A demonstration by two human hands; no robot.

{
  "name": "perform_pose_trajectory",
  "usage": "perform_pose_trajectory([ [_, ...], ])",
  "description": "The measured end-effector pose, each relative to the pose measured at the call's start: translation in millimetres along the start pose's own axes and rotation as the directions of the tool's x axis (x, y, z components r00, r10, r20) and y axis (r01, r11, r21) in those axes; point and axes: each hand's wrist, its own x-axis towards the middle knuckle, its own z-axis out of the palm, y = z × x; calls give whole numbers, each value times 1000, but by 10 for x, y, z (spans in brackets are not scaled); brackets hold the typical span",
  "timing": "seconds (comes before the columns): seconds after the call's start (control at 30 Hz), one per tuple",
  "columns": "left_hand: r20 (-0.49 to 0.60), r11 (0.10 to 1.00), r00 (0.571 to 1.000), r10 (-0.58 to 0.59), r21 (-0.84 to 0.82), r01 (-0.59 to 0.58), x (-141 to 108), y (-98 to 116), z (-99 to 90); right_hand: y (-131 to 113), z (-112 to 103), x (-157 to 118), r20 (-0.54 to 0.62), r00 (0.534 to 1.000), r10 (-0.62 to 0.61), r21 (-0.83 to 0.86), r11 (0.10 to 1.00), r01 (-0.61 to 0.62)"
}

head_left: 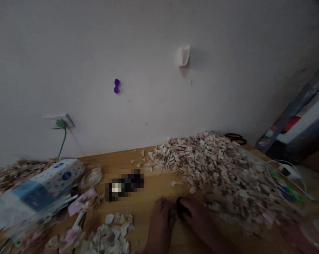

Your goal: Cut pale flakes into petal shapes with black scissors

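The right hand (192, 215) holds a black loop-handled tool (179, 207) over the front of the wooden counter (140, 211). The dark loop curves around the side of the hand that faces the left hand (161, 215), and the right fingers are bent in against it, closed rather than spread. The rest of the tool is hidden or lost in blur, so how far its blades or tip reach cannot be told.

The left fingers are curled and drawn narrow just beside the loop, with a small gap between the two hands at the knuckles. Something pale may sit between them, but it is too blurred to tell whether the left fingers grip it.

A large heap of pale, brown-edged flakes (202, 158) spreads from behind the hands to the right, its near edge close to the right hand. A smaller pile of pale pieces (113, 234) lies to the left of the left hand, well apart from the tool. Behind that pile is a pixelated dark item (127, 183). Farther left are a pink packet (82, 201) and a spotted white and blue box (48, 183). Another black looped handle (236, 138) lies at the heap's far edge, by the wall (149, 70).
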Motion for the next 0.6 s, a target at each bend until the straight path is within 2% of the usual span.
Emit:
perform_pose_trajectory([
  [0.1,-59,997,998,-8,71,12,10,-40,-41,-52,-32,16,100,993,-61,-24,998,64],
  [0.2,-101,997,995,-10,80,18,25,-84,-59,-70,-37,25,91,994,-59,-42,997,64],
  [0.37,-103,999,995,-15,37,19,41,-101,-60,-67,-23,-1,61,993,-103,-48,993,106],
  [0.43,-126,998,992,-28,-52,22,44,-76,-81,-63,2,-10,26,995,-98,-18,995,98],
  [0.5,-167,976,984,-69,-218,31,48,-41,-110,-68,54,-11,-49,998,-46,82,995,49],
  [0.57,-166,890,973,-161,-450,71,53,-14,-120,-95,127,-4,-112,991,68,299,954,-32],
  [0.6,-132,812,968,-214,-575,101,56,-10,-110,-117,165,3,-119,984,133,422,904,-71],
])
